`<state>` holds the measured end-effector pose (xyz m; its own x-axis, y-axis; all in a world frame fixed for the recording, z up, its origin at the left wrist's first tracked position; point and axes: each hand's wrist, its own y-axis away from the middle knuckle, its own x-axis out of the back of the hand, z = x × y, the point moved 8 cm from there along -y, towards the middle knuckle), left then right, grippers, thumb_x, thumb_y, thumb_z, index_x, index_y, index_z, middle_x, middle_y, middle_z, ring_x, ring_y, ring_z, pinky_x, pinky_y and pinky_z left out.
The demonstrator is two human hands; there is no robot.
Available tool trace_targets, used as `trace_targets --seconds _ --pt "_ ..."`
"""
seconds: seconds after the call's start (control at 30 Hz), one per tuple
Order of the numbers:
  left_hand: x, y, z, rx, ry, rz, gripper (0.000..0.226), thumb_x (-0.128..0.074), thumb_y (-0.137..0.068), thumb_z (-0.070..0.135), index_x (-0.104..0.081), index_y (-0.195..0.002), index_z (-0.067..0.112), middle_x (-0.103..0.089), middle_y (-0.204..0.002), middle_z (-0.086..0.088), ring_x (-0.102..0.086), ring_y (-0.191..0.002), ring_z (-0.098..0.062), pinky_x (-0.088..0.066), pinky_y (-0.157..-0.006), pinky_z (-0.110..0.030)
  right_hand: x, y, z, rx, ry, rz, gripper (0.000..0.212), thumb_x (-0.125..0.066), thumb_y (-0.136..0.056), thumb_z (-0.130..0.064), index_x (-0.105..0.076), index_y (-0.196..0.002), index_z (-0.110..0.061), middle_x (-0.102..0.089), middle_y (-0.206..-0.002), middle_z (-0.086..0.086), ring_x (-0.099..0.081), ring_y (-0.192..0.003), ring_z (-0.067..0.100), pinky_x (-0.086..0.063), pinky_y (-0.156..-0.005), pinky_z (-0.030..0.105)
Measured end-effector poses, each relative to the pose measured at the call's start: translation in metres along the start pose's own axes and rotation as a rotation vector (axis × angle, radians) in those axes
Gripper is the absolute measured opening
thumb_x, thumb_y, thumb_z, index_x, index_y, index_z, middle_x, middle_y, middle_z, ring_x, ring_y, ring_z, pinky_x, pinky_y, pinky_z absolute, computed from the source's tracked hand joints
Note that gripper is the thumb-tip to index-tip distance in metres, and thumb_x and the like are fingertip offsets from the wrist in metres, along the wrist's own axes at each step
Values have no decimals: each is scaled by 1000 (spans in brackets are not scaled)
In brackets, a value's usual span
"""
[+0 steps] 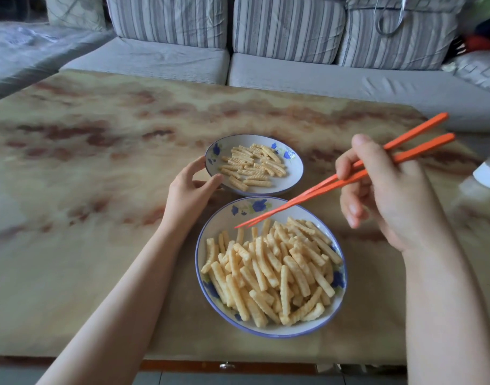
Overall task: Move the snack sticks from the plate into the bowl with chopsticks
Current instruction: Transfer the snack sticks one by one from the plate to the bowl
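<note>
my right hand [385, 195] holds the orange chopsticks [346, 173], their tips close together and empty, hanging just over the far rim of the bowl [210, 293]. the bowl sits near the desk's [85, 151] front edge, heaped with snack sticks [271, 270]. my left hand [191, 190] curls its fingers [214, 180] on the near left rim of the plate [292, 173], just behind the bowl, with a thin layer of sticks on it. a striped sofa [266, 31] lies past the desk's far edge.

Both forearms are bare to the frame edge; left hand [189, 187] and right hand [388, 195] carry no rings.
</note>
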<state>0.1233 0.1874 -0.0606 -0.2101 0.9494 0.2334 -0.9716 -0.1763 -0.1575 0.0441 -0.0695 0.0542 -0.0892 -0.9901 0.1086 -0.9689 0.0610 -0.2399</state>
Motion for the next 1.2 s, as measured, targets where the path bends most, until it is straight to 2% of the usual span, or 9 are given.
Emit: trace_targets --seconds 0.1,0.3,0.4,0.47,0.57,0.7,0.83,1.07,1.2 --pt "0 0 3 -26 -6 3 44 -67 -90 20 -59 -133 24 -67 -113 15 -68 -72 4 -51 -62 -9 -12 3 4 -56 43 -84 45 -39 -101 -31 -54 -65 -9 -42 -35 7 -41 -28 23 -27 -36 20" --pt "-1 1 5 -31 2 5 44 -67 -90 16 -59 -133 23 -65 -99 27 -65 -69 10 -46 -61 -4 -14 0 5 -42 17 -10 47 -38 -103 -28 -53 -61 -12 -40 -34 6 -37 -26 22 -29 -35 18" --pt "-1 1 5 -35 -4 5 45 -67 -90 18 -59 -134 23 -67 -110 19 -67 -73 7 -48 -63 -6 -5 -2 3 -22 -42 77 54 -38 -103 -24 -56 -52 -18 -42 -42 10 -36 -26 21 -25 -36 21" --pt "-1 0 4 -37 -11 4 45 -67 -90 20 -59 -134 25 -67 -117 15 -69 -78 3 -50 -68 -8 3 -2 1 -1 -105 135 58 -38 -103 -22 -57 -48 -19 -44 -50 11 -37 -26 19 -22 -37 28" --pt "-1 0 4 -46 -21 1 46 -67 -90 20 -58 -135 23 -65 -123 13 -65 -74 11 -47 -64 -5 16 -3 -3 44 -162 236 61 -36 -102 -20 -60 -46 -22 -48 -44 2 -38 -26 15 -19 -39 34" --pt "-1 0 4 -38 -15 5 46 -67 -90 18 -58 -135 22 -65 -104 23 -65 -71 11 -46 -60 -4 26 -3 -4 93 -112 348 59 -35 -102 -22 -60 -48 -24 -51 -42 -1 -40 -27 15 -22 -40 33" --pt "0 0 4 -34 -20 8 45 -67 -91 17 -58 -135 21 -62 -95 29 -64 -69 13 -45 -60 -3 18 -9 9 73 16 337 46 -35 -103 -26 -52 -62 -16 -44 -33 1 -40 -28 20 -27 -37 20" --pt "0 1 4 -28 -27 7 44 -67 -90 19 -59 -134 24 -63 -87 30 -67 -71 8 -47 -61 -5 18 -13 16 44 84 307 45 -35 -102 -27 -55 -63 -17 -43 -34 2 -37 -30 22 -27 -37 18" --pt "0 1 3 -15 -4 -1 46 -67 -90 20 -57 -135 24 -70 -105 15 -73 -78 -8 -54 -64 -13 32 -9 6 81 -35 327 52 -37 -101 -27 -59 -54 -20 -44 -37 1 -35 -27 19 -21 -36 21"
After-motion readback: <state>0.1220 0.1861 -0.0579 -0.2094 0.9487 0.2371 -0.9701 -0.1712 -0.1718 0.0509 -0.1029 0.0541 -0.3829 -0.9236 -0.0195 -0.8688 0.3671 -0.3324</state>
